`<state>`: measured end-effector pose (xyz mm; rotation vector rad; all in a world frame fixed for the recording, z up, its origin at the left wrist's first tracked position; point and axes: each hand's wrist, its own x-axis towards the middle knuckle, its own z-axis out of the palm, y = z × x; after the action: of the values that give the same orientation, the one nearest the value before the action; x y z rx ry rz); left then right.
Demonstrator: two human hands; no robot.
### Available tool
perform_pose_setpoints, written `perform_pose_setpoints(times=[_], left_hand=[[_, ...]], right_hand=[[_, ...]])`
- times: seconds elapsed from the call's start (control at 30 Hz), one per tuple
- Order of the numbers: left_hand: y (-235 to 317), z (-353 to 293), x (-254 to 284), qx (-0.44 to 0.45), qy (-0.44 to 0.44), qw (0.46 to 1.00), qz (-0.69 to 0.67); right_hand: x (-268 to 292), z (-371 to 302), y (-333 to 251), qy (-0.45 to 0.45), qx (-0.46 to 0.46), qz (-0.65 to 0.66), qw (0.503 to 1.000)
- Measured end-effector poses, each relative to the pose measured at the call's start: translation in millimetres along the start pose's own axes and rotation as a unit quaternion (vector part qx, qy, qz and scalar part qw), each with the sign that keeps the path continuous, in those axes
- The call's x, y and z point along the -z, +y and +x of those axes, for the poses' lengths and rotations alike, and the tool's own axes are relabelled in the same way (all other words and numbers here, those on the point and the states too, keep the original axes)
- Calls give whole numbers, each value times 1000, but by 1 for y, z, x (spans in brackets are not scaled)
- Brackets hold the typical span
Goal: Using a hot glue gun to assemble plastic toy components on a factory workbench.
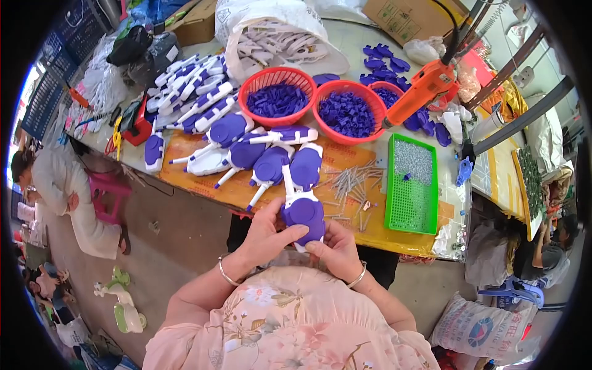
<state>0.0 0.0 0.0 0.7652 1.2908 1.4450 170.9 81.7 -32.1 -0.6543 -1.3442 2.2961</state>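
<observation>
Left of the green tray [411,231], towards its near end, we record one purple-and-white unit [306,213], rounded body, white stem directed away from us, held up in both bare hands. Left hand [265,235]: clamped on the unit's left side, thumb laid over the purple face. Right hand [339,250]: clamped on the lower right edge, thumb at the bottom rim; how the fingers under the unit are set, we cannot tell. Each wrist carries a silver-coloured bangle. Immediately left of the tray, we list a loose scatter of thin grey rods [353,182], on an orange sheet [342,157]. Farther left of the tray, a spread of similar units [271,166], several overlapping, with a larger heap [191,86] beyond. Inside the tray, small pale pieces and one small purple part [407,176]. Off the tray's far left corner, an orange power driver [416,92], tip slanting down, near a red basket [348,139] of purple parts; farther left, a second basket [277,121], likewise filled. Beyond the tray, loose purple shells [382,74]; far to its left, an open white sack [265,12] of white pieces.
</observation>
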Motion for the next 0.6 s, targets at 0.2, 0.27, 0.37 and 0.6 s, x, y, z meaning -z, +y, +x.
perform_pose_setpoints(times=[0.2, 0.27, 0.37, 0.6], left_hand=[[2, 2, -4, -13, 7, 1000, 7], [2, 7, -4, -25, 5, 999, 32], [3, 7, -5, -39, -12, 998, 39], [8, 3, -5, -44, -16, 998, 31]], right_hand=[[-2, 1, -1, 13, -9, 11, 1000], [1, 3, -4, 13, -27, 8, 1000], [0, 1, -7, 18, -25, -17, 999], [-2, 2, -4, 6, -15, -39, 999]])
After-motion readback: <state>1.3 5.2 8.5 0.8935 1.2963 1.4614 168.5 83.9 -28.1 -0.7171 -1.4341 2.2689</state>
